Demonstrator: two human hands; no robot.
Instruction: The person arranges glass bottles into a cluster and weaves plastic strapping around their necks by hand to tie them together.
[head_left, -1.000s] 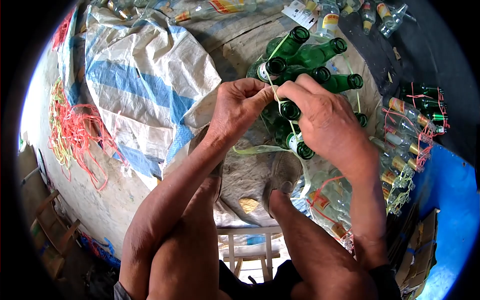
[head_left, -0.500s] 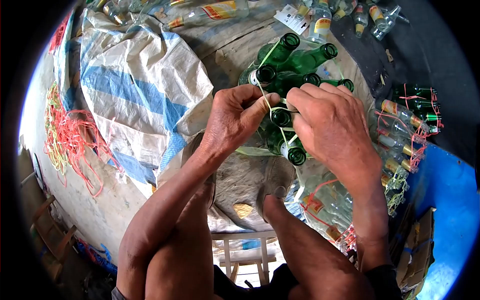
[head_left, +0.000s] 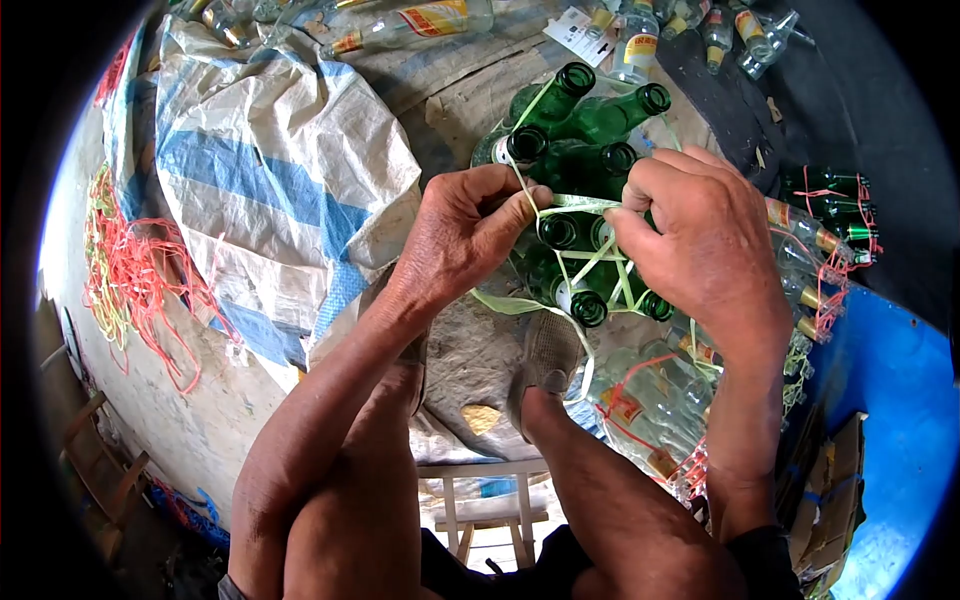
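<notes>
Several green glass bottles [head_left: 604,118] stand close together, with pale green plastic twine [head_left: 585,203] looped around and across their necks. My left hand [head_left: 467,232] pinches the twine between thumb and forefinger at the left side of the bottles. To the right, my right hand [head_left: 700,225] is closed on the same twine and covers some of the bottles. A short piece is stretched taut between the two hands, above a bottle mouth [head_left: 558,231]. A loose tail of twine [head_left: 507,303] hangs below the left hand.
A white and blue woven sack [head_left: 290,150] lies left, beside tangled red and yellow twine [head_left: 150,275]. Clear bottles tied with red twine [head_left: 640,400] are near my foot. More bottles lie at the top and right. A wooden stool [head_left: 488,470] is below.
My right hand has moved to the right, away from my left hand, drawing the twine out between them. Bottle necks and crossing twine beneath it now show. The view has shifted slightly.
</notes>
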